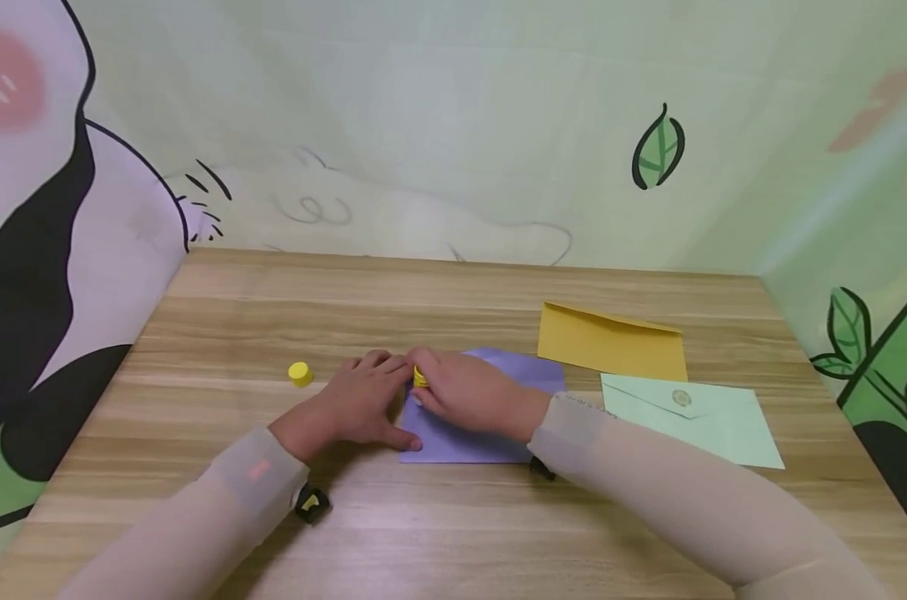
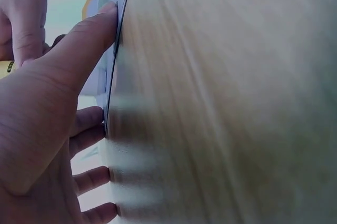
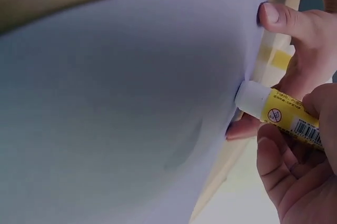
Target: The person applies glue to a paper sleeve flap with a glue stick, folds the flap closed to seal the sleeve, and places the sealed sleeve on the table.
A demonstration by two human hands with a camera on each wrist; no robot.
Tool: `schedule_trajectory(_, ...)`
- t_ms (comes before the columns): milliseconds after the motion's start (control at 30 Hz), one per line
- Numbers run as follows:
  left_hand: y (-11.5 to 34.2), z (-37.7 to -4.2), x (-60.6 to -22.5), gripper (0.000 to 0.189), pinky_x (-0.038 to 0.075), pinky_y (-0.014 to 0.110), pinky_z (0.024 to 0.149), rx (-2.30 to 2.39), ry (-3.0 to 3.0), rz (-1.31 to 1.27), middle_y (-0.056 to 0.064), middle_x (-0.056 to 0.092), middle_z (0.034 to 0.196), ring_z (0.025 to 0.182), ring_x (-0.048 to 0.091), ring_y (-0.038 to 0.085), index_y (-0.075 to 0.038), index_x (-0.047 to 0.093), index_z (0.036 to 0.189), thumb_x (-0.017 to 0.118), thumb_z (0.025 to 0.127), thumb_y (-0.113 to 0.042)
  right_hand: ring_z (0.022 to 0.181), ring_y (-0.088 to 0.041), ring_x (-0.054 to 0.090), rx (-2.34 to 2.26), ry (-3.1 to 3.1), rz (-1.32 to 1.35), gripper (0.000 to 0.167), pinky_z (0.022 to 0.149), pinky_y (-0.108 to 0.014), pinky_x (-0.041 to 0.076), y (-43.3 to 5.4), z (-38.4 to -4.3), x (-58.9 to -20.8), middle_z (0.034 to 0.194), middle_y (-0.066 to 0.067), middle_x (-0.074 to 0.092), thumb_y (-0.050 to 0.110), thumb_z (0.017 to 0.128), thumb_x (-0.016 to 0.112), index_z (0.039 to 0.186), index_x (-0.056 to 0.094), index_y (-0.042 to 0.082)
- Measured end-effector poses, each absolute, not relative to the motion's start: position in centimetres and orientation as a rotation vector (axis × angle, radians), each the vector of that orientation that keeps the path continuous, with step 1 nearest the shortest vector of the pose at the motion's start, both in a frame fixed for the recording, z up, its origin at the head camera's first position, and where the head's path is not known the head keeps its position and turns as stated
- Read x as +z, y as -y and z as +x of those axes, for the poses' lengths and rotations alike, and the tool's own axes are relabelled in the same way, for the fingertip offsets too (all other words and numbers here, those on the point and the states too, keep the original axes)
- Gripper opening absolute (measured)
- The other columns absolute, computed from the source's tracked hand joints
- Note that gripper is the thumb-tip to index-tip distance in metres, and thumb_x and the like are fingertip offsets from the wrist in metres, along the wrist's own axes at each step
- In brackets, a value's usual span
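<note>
A purple envelope (image 1: 461, 442) lies on the table, partly hidden under both hands. My right hand (image 1: 474, 392) grips a yellow glue stick (image 3: 284, 112) by its labelled barrel. The stick's white end meets the purple paper close to its left edge in the right wrist view. My left hand (image 1: 359, 402) rests at that same edge with fingers spread. Its thumb (image 2: 87, 39) presses on the near corner of the paper, while the other fingertips reach past the edge to the tabletop. A small yellow cap (image 1: 299, 373) stands on the table left of my left hand.
Behind and to the right of the purple envelope lies a yellow envelope (image 1: 611, 343). A mint-green envelope (image 1: 697, 425) with a round seal (image 1: 682, 398) sits at the right. The wooden table (image 1: 408, 533) ends at a printed cloth wall (image 1: 393, 125).
</note>
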State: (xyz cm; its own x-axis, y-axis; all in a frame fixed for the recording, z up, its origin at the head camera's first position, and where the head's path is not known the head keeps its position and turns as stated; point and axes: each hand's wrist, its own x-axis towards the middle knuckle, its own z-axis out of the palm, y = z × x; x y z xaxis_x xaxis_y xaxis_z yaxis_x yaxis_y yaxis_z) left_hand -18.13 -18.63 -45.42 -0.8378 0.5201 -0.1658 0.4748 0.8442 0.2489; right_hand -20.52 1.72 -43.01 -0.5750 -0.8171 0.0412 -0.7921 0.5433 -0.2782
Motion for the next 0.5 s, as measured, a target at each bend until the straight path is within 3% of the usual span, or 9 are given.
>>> schedule_trajectory(233, 18.5, -18.1, -45.5, 0.106, 0.03, 0.064, 0.111, 0.329, -2.792, 0.764, 0.001, 0.04, 0.158, 0.143, 0.033, 0.034, -0.019, 0.038, 0.154, 0.075, 0.071, -0.073, 0.073, -0.014, 0.054, -0.429, -2.688, -1.355, 0.028, 0.069, -0.029, 0.049, -3.7, -20.7, -42.8, 0.086, -0.001, 0.056, 0.023, 0.103, 0.053, 0.123, 0.046, 0.005)
schedule_trajectory(500, 18.4, -18.2, -45.5, 0.105, 0.029, 0.064, 0.111, 0.308, -2.786, 0.758, -0.001, 0.038, 0.159, 0.144, 0.032, 0.034, -0.019, 0.038, 0.154, 0.074, 0.072, -0.074, 0.071, -0.013, 0.053, -0.442, -2.709, -1.261, 0.03, 0.07, -0.028, 0.05, -6.6, -20.8, -42.9, 0.086, 0.0, 0.058, 0.024, 0.103, 0.054, 0.125, 0.046, 0.004)
